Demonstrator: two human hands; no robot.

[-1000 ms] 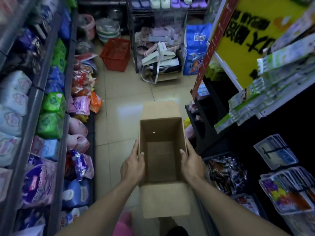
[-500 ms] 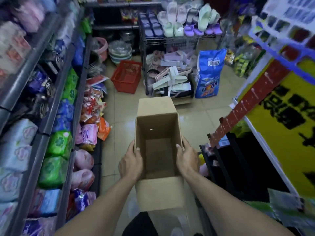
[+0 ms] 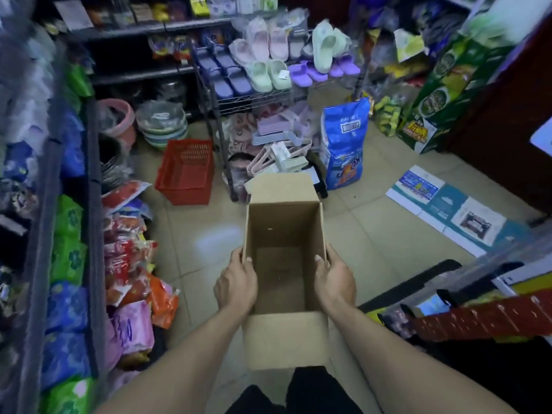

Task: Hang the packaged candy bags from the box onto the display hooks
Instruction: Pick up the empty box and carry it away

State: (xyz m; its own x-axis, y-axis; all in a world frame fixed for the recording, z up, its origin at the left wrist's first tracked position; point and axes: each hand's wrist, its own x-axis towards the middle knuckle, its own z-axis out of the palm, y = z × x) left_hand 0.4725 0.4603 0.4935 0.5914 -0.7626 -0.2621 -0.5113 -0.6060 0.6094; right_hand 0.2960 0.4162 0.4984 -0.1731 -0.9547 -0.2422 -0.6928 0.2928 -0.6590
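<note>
A person stands in a shop aisle, looking down at an open cardboard box point(image 3: 283, 276) held out in front at about waist height. The left hand point(image 3: 236, 282) grips the box's left wall, thumb hooked over the rim and inside, fingers wrapped round the outside. The right hand point(image 3: 336, 279) grips the right wall the same way, thumb inside the rim. The box is upright with its flaps folded outward, one at the far end and one toward the body. Its inside shows only bare cardboard down to the bottom; no candy bags show inside it.

Below is a pale tiled floor point(image 3: 191, 234). To the left runs a shelf point(image 3: 92, 234) packed with bright green, blue and pink packets. Ahead on the floor sits a red basket point(image 3: 186, 171), and just right of it a wire rack point(image 3: 257, 94) loaded with pastel slippers. A blue sack point(image 3: 345, 141) stands upright on the floor beside the rack. To the right, a flattened carton point(image 3: 442, 204) lies on the floor. At the lower right edge, a red strip point(image 3: 478, 321) crosses a dark display.
</note>
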